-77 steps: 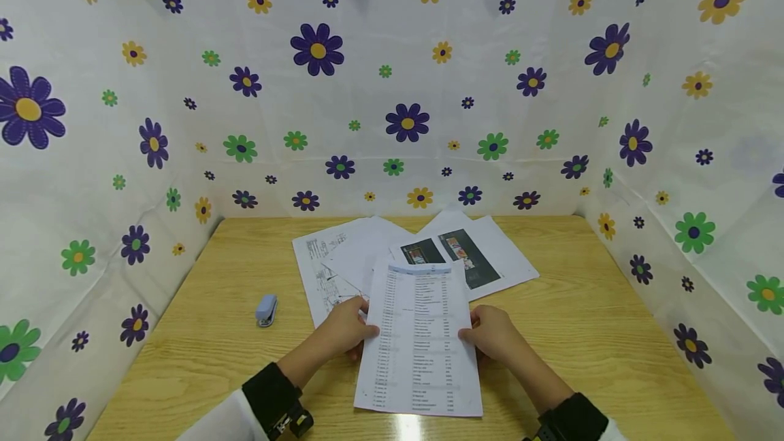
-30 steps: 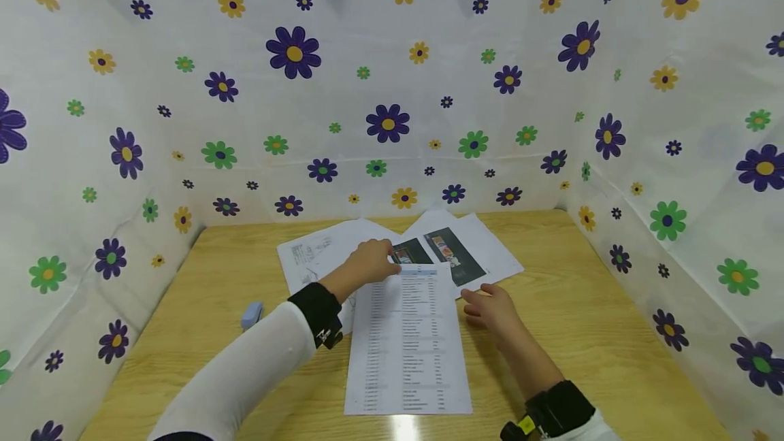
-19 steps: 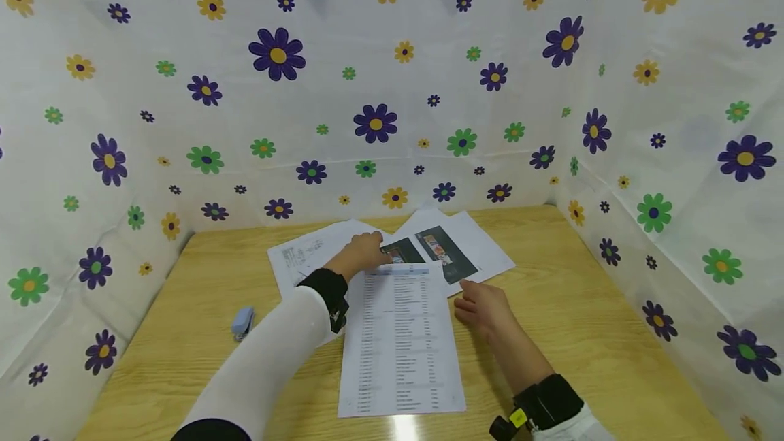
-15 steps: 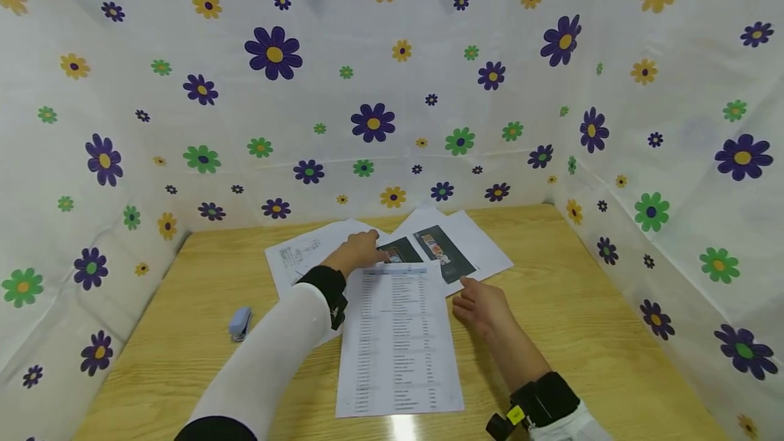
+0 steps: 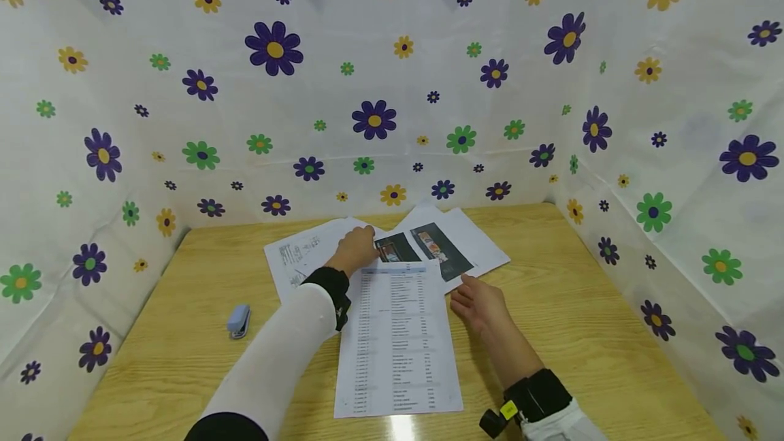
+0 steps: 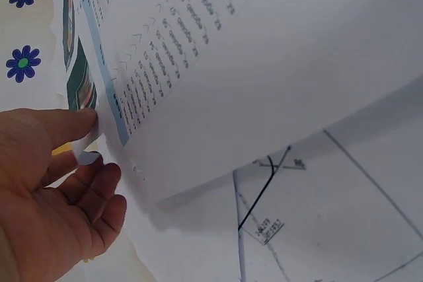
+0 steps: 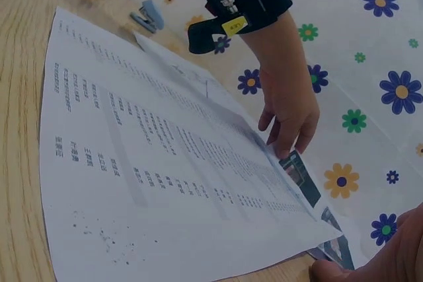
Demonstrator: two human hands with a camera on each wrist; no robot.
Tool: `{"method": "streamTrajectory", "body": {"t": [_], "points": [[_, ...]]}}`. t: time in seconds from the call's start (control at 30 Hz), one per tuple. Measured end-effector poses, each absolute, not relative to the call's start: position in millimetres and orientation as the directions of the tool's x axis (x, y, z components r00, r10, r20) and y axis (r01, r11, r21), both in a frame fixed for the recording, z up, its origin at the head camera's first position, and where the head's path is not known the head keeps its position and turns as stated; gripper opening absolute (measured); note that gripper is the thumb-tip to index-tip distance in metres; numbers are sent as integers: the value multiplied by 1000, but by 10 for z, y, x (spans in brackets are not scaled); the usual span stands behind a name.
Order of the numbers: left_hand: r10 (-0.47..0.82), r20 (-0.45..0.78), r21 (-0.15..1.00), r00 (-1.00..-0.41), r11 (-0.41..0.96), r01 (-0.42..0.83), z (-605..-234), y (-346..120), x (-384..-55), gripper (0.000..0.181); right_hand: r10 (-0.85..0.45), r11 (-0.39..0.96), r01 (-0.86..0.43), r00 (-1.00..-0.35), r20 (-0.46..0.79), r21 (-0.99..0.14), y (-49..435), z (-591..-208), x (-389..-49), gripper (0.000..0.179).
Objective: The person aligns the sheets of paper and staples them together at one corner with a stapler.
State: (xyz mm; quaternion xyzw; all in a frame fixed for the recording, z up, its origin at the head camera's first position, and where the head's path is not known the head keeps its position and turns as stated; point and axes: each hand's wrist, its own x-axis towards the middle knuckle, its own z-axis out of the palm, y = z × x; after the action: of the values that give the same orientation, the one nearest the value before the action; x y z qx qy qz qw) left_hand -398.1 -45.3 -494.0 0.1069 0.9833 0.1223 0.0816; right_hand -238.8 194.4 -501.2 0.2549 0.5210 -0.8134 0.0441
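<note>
The left hand [image 5: 353,250] pinched a corner of the photo sheet [image 5: 441,250] between thumb and finger, its other fingers bent beneath. That sheet, printed with two dark pictures, lay toward the back of the table [image 5: 582,332], its near edge tucked under the printed list [image 5: 398,346]. The list lay upright to the person, close to the front edge. The right hand [image 5: 484,308] held nothing, its fingers loosely bent beside the list's right side, the thumb close to the photo sheet (whether it touched, I could not tell). The drawing sheet [image 5: 300,250] lay to the left, partly behind the left arm. A pale blue stapler [image 5: 239,320] stood farther left, well apart from the papers. Flowered cloth [image 5: 490,107] hung behind.
</note>
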Motion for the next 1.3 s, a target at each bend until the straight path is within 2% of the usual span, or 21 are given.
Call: {"method": "streamTrajectory", "body": {"t": [0.2, 0.47, 0.67, 0.87, 1.13, 1.3], "points": [[265, -42, 355, -963, 905, 233, -5042, -450, -3991, 30, 205, -479, 308, -871, -446, -822, 1940, -5070, -2479, 55], [234, 16, 448, -972, 867, 216, -5134, -476, -3923, 34, 227, -510, 293, -861, -456, -808, 1916, -5143, -2581, 49], [197, 35, 514, -980, 838, 187, -5126, -458, -3865, 21, 252, -481, 282, -862, -439, -830, 1925, -5186, -2647, 43], [190, 92, 567, -978, 797, 208, -5129, -427, -3872, 8, 292, -461, 268, -855, -429, -846, 1970, -5200, -2753, 40], [136, 136, 657, -981, 729, 192, -5096, -396, -3882, 6, 330, -425, 262, -846, -418, -866, 2031, -5167, -2872, 39], [107, 208, 712, -972, 665, 225, -5089, -385, -3879, 7, 403, -420, 220, -824, -398, -880, 2080, -5177, -2965, 36]]}}
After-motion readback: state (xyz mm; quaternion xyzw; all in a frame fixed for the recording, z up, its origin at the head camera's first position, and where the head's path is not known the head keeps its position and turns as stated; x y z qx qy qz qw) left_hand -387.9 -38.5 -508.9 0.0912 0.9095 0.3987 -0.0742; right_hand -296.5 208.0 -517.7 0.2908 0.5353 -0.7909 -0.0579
